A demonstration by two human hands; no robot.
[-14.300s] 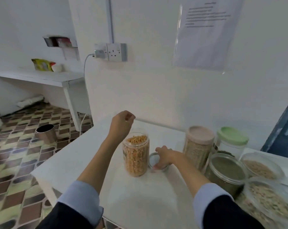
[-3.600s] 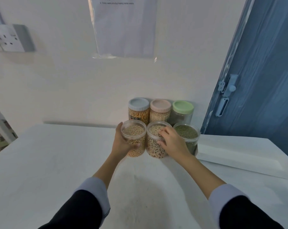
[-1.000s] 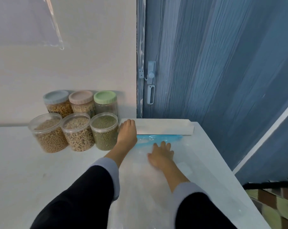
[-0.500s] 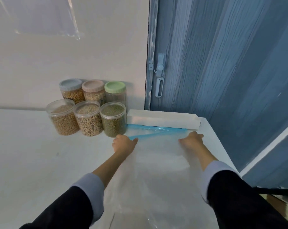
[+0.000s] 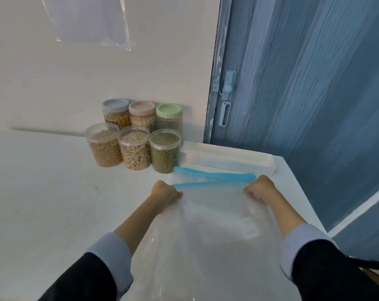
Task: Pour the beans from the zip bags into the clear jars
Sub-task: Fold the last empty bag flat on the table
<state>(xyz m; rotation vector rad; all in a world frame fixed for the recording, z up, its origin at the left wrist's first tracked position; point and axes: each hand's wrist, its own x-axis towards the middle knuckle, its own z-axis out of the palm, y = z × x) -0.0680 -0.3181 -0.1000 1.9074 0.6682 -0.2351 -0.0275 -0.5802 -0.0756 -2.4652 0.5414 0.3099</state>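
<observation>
A large clear zip bag with a blue zip strip lies flat on the white table; it looks empty. My left hand grips its top left corner and my right hand grips its top right corner. A second blue strip shows just behind. Three open jars stand at the back: tan beans, pale beans, green beans. Behind them stand three lidded jars with grey, pink and green lids.
A long white box lies against the table's far right corner, behind the bag. A blue door with a latch stands right of the table. A plastic-sleeved sheet hangs on the white wall.
Both hands have closed on the bag's top corners and drawn it slightly toward me. Earlier, my hands were at the jars, then came over to the bag.
</observation>
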